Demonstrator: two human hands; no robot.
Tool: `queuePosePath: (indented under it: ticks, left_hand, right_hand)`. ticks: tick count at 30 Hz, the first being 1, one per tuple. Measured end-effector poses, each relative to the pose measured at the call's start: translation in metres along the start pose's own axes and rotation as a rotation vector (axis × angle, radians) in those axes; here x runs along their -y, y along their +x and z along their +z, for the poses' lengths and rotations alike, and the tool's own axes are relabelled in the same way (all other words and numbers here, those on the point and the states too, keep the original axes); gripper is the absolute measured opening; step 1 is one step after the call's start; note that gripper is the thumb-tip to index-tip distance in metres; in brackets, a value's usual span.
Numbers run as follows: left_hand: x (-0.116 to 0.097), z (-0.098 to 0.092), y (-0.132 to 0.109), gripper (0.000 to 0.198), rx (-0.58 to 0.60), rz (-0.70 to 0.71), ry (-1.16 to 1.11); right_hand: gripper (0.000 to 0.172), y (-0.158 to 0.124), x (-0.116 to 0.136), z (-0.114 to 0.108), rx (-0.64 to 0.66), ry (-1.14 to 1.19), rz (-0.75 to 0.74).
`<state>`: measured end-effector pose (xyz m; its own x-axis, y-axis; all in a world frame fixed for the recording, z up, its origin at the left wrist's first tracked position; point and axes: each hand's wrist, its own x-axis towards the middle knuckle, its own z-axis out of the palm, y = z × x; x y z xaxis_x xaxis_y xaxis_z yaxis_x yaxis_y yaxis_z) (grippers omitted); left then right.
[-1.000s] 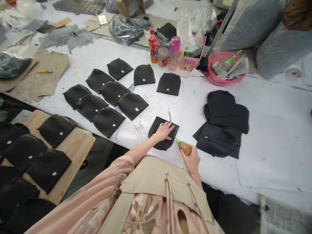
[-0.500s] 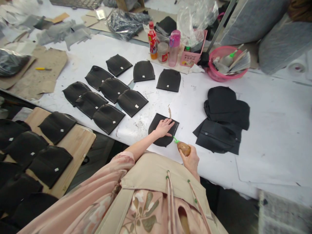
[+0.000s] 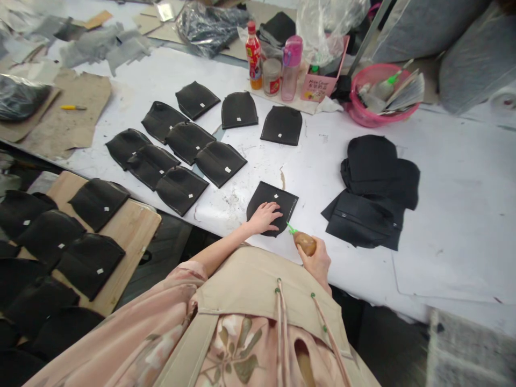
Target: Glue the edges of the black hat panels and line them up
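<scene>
Black panel (image 3: pixel 287 204) lies near the front of the white table (image 3: pixel 451 188), left of the black pile (image 3: pixel 374 172). The left hand (image 3: pixel 264 217) rests on it, fingers spread; firm, flat pressure should stop slipping. The right hand (image 3: pixel 316 260) grips the brown squeeze bottle (image 3: pixel 305 243), green nozzle (image 3: pixel 291 229) by the panel's right edge; a steady, gentle squeeze seems best.

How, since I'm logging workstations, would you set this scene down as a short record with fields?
Left hand: fingers spread on a black piece
Right hand: holding a brown squeeze bottle
Green nozzle: at the piece's edge; contact unclear
Laid-out pieces: nine, black, some overlapping
Right of the bottle: heaped black pieces
Back of table: pink basin, red-capped drink bottle
Lower left: wooden board bearing more black pieces
</scene>
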<state>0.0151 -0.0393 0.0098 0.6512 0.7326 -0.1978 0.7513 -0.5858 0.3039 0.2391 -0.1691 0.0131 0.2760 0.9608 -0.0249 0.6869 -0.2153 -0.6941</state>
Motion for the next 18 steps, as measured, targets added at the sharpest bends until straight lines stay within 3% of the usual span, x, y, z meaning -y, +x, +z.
queuePosePath:
  ticks: [18]
  left_hand:
    - [-0.006,0.004,0.003,0.060,-0.052,-0.042,-0.010]
  right_hand:
    - [0.058,-0.014,0.004,-0.001,0.038,0.019,0.060]
